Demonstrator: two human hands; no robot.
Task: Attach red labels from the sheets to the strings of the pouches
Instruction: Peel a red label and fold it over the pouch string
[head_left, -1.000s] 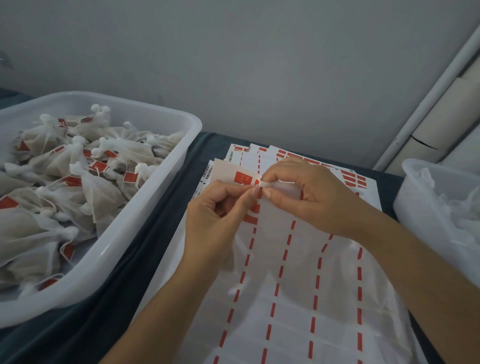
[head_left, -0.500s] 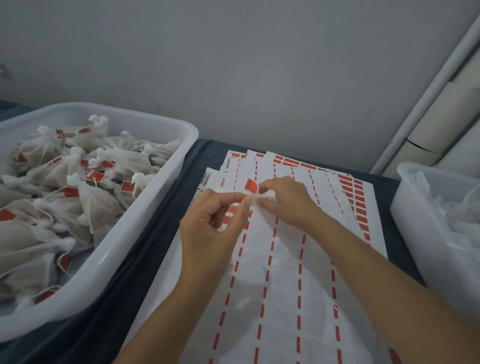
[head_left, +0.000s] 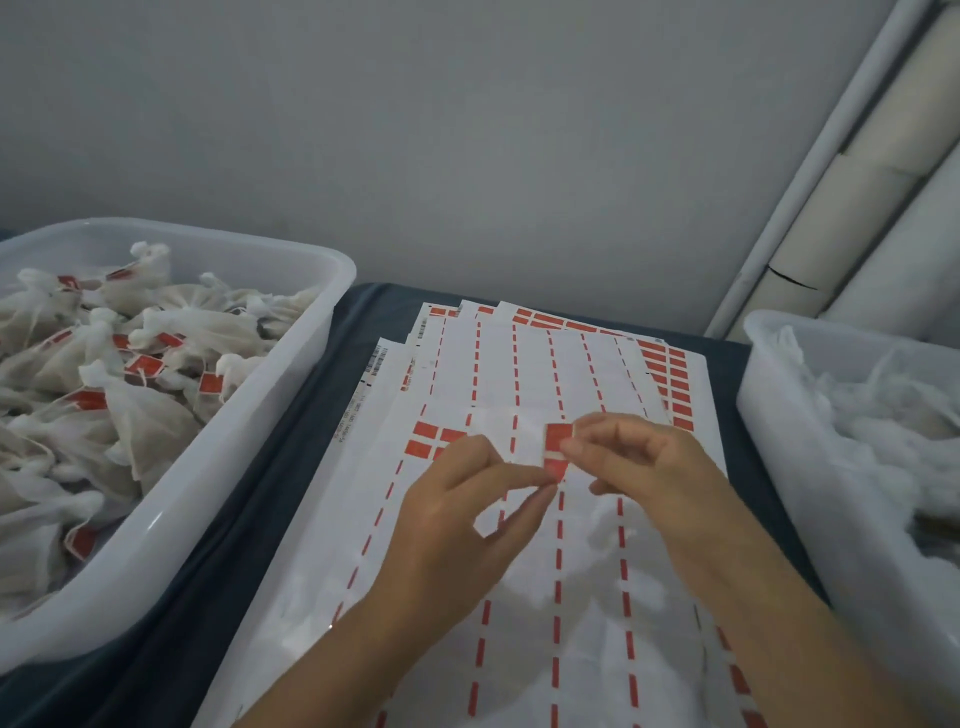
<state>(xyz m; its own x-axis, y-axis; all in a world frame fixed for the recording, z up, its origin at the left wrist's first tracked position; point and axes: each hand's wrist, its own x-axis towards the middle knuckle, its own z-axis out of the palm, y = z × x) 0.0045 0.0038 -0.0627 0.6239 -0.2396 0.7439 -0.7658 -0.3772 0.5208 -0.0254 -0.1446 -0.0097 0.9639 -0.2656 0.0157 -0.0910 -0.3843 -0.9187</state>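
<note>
Both hands hover over the stacked label sheets (head_left: 498, 374) in the middle of the table. Between them is one red label (head_left: 557, 448) with a white stripe, lifted off the sheet. My right hand (head_left: 634, 467) pinches its upper edge between thumb and forefinger. My left hand (head_left: 467, 509) pinches its lower corner with thumb and forefinger tips. A few unpeeled red labels (head_left: 434, 439) remain on a sheet just left of my left hand. No pouch string is plainly visible at the label.
A white tub (head_left: 218, 467) at the left holds several tied pouches (head_left: 130, 374) with red labels. Another white tub (head_left: 789, 467) at the right holds white pouches (head_left: 878, 415). A dark cloth (head_left: 249, 545) covers the table. A grey wall stands behind.
The red label has come off the sheet and moved right with both hands. The camera has tilted, so the sheets and hands sit lower in view.
</note>
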